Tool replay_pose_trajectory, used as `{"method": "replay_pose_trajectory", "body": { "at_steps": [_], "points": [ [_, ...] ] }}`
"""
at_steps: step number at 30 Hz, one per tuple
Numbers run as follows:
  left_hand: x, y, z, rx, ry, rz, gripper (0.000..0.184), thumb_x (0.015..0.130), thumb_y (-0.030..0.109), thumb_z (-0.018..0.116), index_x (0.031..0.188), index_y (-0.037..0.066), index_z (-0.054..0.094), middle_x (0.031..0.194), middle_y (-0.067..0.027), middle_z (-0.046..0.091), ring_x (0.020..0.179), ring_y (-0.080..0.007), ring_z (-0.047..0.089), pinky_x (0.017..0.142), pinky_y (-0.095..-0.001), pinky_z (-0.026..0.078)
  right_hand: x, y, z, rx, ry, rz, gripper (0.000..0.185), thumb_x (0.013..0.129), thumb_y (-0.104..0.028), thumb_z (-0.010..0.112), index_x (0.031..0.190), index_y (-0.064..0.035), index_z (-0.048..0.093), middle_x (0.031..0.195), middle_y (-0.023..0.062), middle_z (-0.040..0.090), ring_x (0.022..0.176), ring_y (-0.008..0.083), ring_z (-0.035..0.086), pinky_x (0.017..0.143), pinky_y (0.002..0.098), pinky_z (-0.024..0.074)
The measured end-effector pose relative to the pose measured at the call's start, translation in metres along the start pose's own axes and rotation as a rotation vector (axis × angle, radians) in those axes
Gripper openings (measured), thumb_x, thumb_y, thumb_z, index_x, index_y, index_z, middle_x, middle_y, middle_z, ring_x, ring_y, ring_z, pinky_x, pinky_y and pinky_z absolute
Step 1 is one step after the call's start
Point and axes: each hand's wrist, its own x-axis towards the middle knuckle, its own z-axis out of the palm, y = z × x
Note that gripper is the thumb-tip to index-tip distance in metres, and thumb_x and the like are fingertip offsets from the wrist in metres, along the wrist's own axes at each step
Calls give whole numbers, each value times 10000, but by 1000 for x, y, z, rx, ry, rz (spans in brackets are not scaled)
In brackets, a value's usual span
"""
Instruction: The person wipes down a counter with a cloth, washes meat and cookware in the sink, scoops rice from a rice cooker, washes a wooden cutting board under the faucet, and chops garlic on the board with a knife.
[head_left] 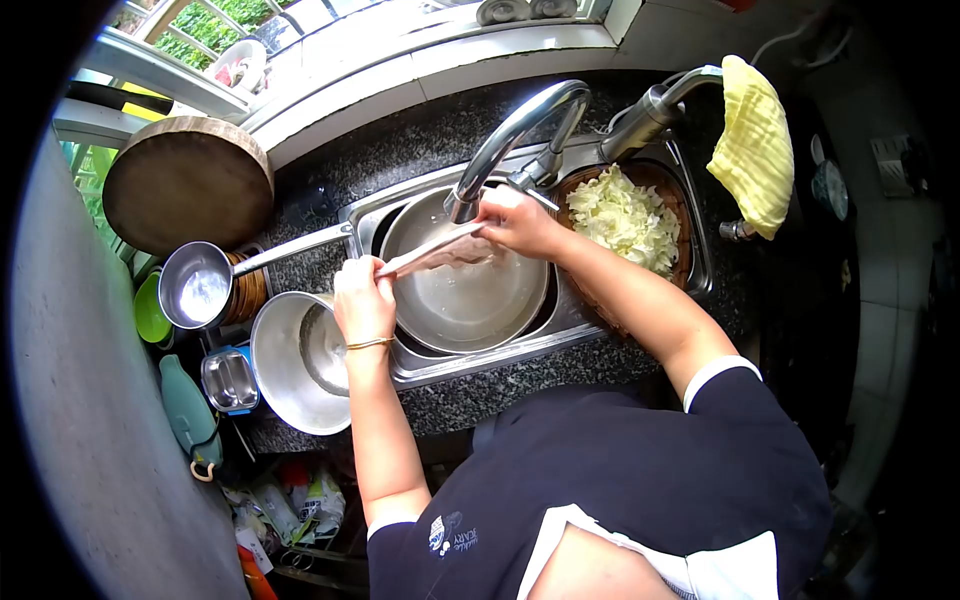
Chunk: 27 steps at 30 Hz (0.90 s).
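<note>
A long, pale pink piece of raw meat [445, 250] is stretched between my two hands, above a round metal basin [470, 315] that sits in the sink. My left hand [364, 300] pinches its left end, close to the basin's rim. At the other end, my right hand [518, 222] grips it just below the curved chrome faucet [520, 125]. Shallow water seems to lie in the basin. Part of the meat's lower edge blends with the basin behind it, so its full shape is hard to make out.
Shredded cabbage [625, 220] fills a brown basket [675, 185] in the right sink bowl. A metal pot [285, 350], a long-handled saucepan [195, 285] and a round wooden chopping board [188, 185] stand at the left. A yellow cloth [752, 150] hangs over a second tap.
</note>
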Motion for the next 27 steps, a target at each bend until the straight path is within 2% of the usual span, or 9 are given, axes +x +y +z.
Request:
{"method": "replay_pose_trajectory", "body": {
  "at_steps": [5, 11, 14, 18, 20, 22, 24, 26, 27],
  "points": [
    [-11, 14, 27, -47, 444, 152, 157, 709, 2, 631, 861, 29, 606, 1034, -156, 504, 938, -322, 514, 816, -400, 445, 4, -25, -13, -19, 235, -3, 112, 678, -15, 580, 781, -48, 551, 772, 89, 538, 747, 253, 552, 662, 353, 452],
    [-52, -18, 146, 10, 29, 2, 107, 732, 32, 607, 830, -13, 597, 1088, -187, 487, 999, -357, 511, 842, -403, 460, -59, 30, 60, -216, -235, 204, 73, 735, -71, 557, 808, -67, 551, 929, 135, 540, 800, 296, 591, 684, 391, 490],
    [-63, -23, 172, 232, -130, 170, 137, 764, 85, 523, 806, 12, 631, 1066, -163, 534, 1013, -335, 519, 825, -400, 471, -94, 52, 87, -432, -529, 115, 173, 791, -163, 521, 892, -44, 598, 981, 145, 541, 918, 306, 567, 796, 391, 474],
    [-74, -35, 191, 319, -441, 412, 191, 820, 181, 476, 804, 93, 645, 986, -75, 597, 1063, -257, 526, 846, -424, 435, -108, 55, 98, -702, -636, 187, 149, 769, -140, 525, 838, -103, 652, 986, 87, 562, 928, 276, 560, 773, 413, 459],
    [-80, -36, 190, 327, -451, 261, 193, 835, 187, 462, 858, 118, 641, 1017, -70, 596, 1086, -243, 522, 865, -429, 425, -100, 49, 93, -899, -618, 264, 182, 783, -143, 521, 873, -100, 673, 1018, 75, 586, 976, 265, 551, 777, 403, 446],
    [-78, -33, 188, 338, -574, 40, 227, 876, 201, 422, 977, 172, 623, 1055, -81, 605, 1121, -250, 526, 881, -434, 425, -99, 53, 100, -820, -739, 263, 178, 785, -151, 528, 875, -98, 672, 998, 92, 601, 956, 272, 562, 769, 400, 449],
    [-78, -30, 182, 332, -657, 102, 229, 875, 195, 420, 977, 160, 622, 1052, -88, 612, 1084, -260, 551, 863, -438, 439, -100, 59, 103, -736, -861, 263, 175, 786, -159, 535, 877, -96, 671, 978, 109, 617, 936, 278, 573, 762, 396, 451],
    [-70, -31, 172, 341, -802, 154, 235, 866, 174, 416, 985, 132, 614, 1034, -125, 624, 970, -298, 607, 809, -450, 475, -85, 57, 94, -252, -1051, 552, 162, 774, -157, 550, 873, -117, 672, 955, 114, 653, 899, 294, 601, 743, 393, 457],
    [-67, -34, 166, 344, -800, 154, 235, 866, 174, 416, 985, 132, 614, 1034, -125, 624, 970, -298, 607, 809, -450, 475, -82, 56, 85, -150, -896, 555, 168, 765, -152, 544, 888, -111, 650, 881, 145, 643, 800, 329, 603, 724, 394, 465]
  ]
}}
